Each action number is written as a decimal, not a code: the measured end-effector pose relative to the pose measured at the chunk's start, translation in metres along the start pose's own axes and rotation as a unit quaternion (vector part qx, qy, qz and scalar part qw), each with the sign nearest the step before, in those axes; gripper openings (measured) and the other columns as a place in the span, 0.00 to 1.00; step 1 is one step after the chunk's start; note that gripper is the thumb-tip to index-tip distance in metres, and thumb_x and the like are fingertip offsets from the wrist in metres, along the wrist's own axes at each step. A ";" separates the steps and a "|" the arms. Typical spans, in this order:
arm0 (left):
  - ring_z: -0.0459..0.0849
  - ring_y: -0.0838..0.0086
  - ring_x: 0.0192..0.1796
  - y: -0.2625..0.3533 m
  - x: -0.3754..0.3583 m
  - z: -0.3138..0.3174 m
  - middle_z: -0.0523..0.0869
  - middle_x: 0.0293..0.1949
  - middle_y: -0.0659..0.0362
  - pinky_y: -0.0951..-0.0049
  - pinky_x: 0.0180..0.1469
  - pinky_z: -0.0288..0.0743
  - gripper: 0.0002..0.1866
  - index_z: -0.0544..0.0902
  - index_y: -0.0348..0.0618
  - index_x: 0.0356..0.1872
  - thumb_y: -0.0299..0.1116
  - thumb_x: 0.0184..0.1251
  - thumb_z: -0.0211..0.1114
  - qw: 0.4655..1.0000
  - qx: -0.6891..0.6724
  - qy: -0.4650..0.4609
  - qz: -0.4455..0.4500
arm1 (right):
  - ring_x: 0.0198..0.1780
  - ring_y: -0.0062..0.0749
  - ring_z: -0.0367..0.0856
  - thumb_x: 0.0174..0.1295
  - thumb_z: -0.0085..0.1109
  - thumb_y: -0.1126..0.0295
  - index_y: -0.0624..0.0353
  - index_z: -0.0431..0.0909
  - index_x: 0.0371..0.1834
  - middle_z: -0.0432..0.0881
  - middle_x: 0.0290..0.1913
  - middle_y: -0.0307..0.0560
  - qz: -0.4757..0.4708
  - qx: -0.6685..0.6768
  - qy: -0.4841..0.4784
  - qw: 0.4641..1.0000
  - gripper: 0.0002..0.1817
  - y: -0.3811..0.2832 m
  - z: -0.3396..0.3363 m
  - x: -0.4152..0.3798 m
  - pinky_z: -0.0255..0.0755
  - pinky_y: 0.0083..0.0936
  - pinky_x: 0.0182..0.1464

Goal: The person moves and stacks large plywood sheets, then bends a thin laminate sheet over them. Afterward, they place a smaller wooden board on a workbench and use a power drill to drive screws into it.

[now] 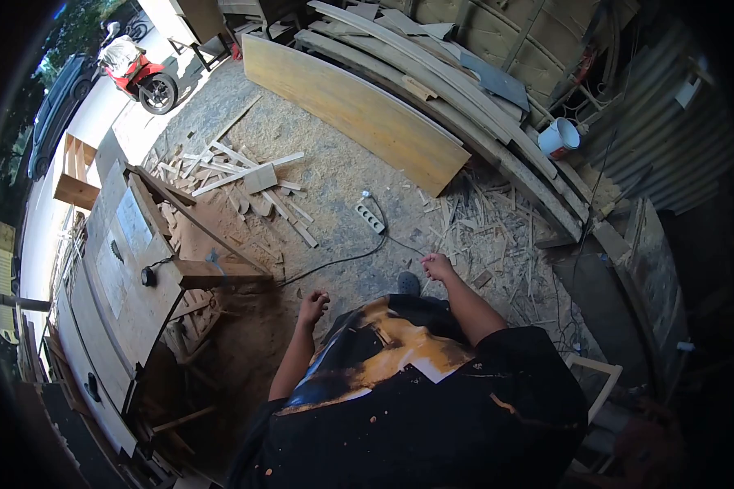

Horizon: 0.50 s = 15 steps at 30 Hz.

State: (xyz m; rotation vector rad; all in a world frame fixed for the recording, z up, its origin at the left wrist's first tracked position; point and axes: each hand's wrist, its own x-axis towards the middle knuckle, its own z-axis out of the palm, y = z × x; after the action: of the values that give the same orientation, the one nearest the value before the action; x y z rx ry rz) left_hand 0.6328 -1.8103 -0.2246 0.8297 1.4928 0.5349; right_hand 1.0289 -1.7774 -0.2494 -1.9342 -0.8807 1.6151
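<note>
My right hand (438, 266) is held out in front of my body with its fingers closed in a pinch. A thin black power cord (404, 245) runs to its fingertips. Behind it on the floor lies a white power strip (369, 218) with a row of sockets and a plug (366, 195) at its far end. My left hand (313, 309) hangs lower and to the left, fingers loosely curled and apart, with nothing visible in it. Another stretch of black cord (334, 264) crosses the floor beyond that hand.
A wooden saw table (151, 281) with a blade stands at left. Wood offcuts (261, 178) and sawdust litter the floor. A long plywood panel (347, 110) leans against stacked boards (457, 90) bearing a white bucket (559, 137). A red motorbike (139, 75) stands outside.
</note>
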 end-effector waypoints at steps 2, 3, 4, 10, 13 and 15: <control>0.74 0.82 0.25 -0.011 -0.002 0.000 0.80 0.29 0.64 0.80 0.26 0.67 0.07 0.77 0.45 0.36 0.35 0.61 0.58 1.000 -0.001 -0.004 -0.013 | 0.18 0.21 0.74 0.53 0.51 0.74 0.59 0.76 0.36 0.76 0.22 0.39 -0.004 -0.003 0.011 1.000 0.08 0.004 0.000 0.003 0.68 0.20 0.18; 0.74 0.82 0.25 -0.017 -0.004 -0.001 0.80 0.29 0.64 0.80 0.25 0.67 0.07 0.77 0.45 0.36 0.35 0.62 0.58 1.000 -0.010 0.002 -0.023 | 0.18 0.21 0.75 0.53 0.52 0.73 0.58 0.77 0.34 0.78 0.22 0.39 -0.014 -0.015 0.014 1.000 0.07 0.005 0.000 0.004 0.70 0.21 0.19; 0.74 0.82 0.24 -0.020 -0.006 -0.002 0.80 0.30 0.63 0.80 0.25 0.68 0.08 0.77 0.45 0.37 0.36 0.62 0.58 1.000 -0.012 -0.001 -0.027 | 0.18 0.21 0.76 0.52 0.52 0.73 0.58 0.78 0.35 0.78 0.22 0.39 -0.019 -0.013 0.016 1.000 0.08 0.007 0.000 0.004 0.70 0.21 0.19; 0.74 0.81 0.24 -0.033 -0.007 -0.007 0.81 0.30 0.63 0.79 0.25 0.67 0.08 0.76 0.45 0.38 0.36 0.62 0.57 0.999 -0.007 -0.007 -0.038 | 0.18 0.21 0.75 0.51 0.51 0.73 0.57 0.78 0.35 0.78 0.23 0.38 -0.005 -0.022 0.018 1.000 0.09 0.012 0.000 0.001 0.70 0.21 0.19; 0.74 0.80 0.25 -0.029 -0.006 -0.007 0.81 0.30 0.63 0.79 0.25 0.67 0.08 0.76 0.45 0.38 0.36 0.62 0.58 0.999 -0.006 0.001 -0.042 | 0.18 0.21 0.75 0.52 0.51 0.73 0.57 0.78 0.35 0.78 0.23 0.38 -0.002 -0.011 0.024 1.000 0.09 0.012 -0.001 -0.002 0.69 0.20 0.19; 0.74 0.80 0.25 -0.024 -0.004 -0.005 0.81 0.30 0.63 0.79 0.25 0.67 0.09 0.76 0.44 0.38 0.37 0.62 0.58 0.999 -0.004 0.002 -0.042 | 0.18 0.20 0.75 0.52 0.50 0.73 0.57 0.78 0.35 0.78 0.23 0.38 -0.001 -0.011 0.024 1.000 0.09 0.013 -0.001 -0.003 0.69 0.20 0.19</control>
State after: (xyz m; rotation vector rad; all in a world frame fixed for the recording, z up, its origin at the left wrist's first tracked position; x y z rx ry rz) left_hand 0.6231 -1.8278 -0.2398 0.7572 1.5222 0.4801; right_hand 1.0320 -1.7887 -0.2561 -1.9780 -0.8852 1.5559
